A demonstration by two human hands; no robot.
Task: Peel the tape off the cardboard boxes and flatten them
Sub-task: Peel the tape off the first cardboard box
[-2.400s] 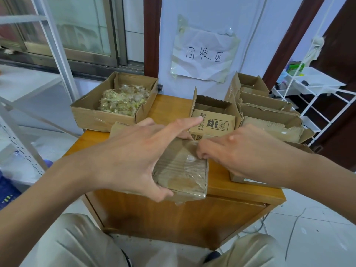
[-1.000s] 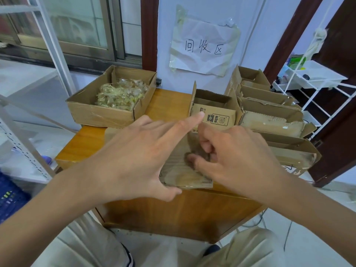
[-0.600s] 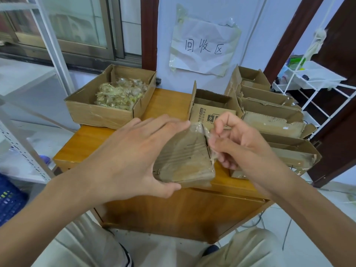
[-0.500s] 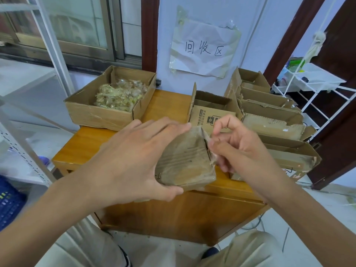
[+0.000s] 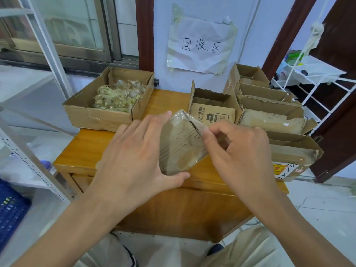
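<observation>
A wooden table [image 5: 92, 151] stands against a pale wall. Above its near edge, the left hand [image 5: 133, 160] grips a taped cardboard box [image 5: 179, 145], thumb beneath, fingers spread. The right hand [image 5: 242, 151] pinches clear tape [image 5: 200, 125] at its upper right corner. Beyond the hands stand opened boxes [image 5: 269, 116]; far left, a box of tape scraps [image 5: 100, 116].

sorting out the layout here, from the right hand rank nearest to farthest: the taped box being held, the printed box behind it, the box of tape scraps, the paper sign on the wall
1. Taped box: touching the right hand, whose fingers pinch its tape.
2. Printed box: just behind the hand, mid-table.
3. Box of tape scraps: back left of the table.
4. Paper sign: up on the wall, farthest.
</observation>
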